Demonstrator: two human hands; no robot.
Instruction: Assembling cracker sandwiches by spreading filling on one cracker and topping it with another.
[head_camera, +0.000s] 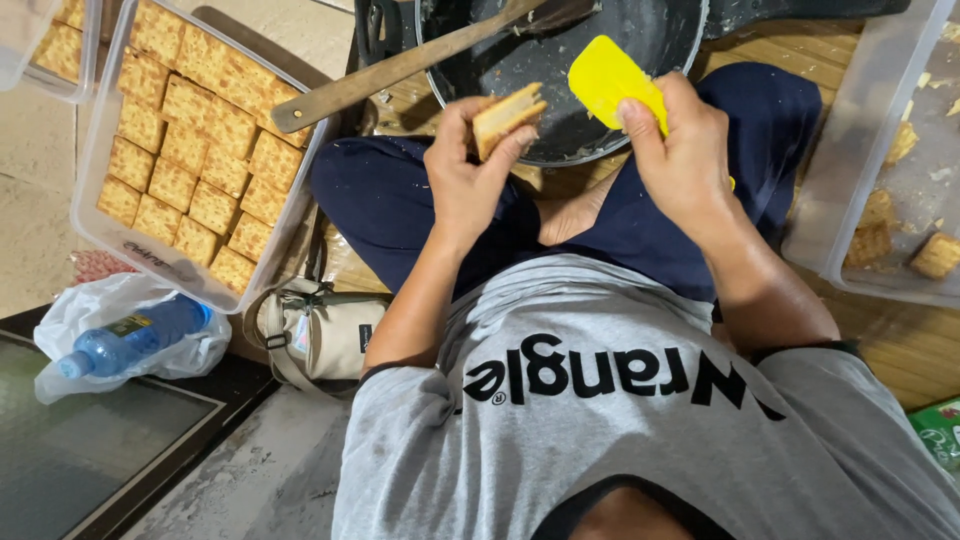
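Hands work close over the lap: the left hand (468, 175) pinches one filled cracker sandwich (506, 117), the right hand (680, 150) grips one yellow scraper (608, 78). Steady pressure and a flat blade would likely trim the filling cleanly. Beyond sit one dark pan (640, 40) holding one wooden spatula (400, 68), and three clear tubs (100, 190) of crackers.

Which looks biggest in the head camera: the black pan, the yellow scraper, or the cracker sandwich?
1. Black pan, though partly cut off.
2. Yellow scraper in the right hand.
3. Cracker sandwich in the left hand, only slightly smaller.
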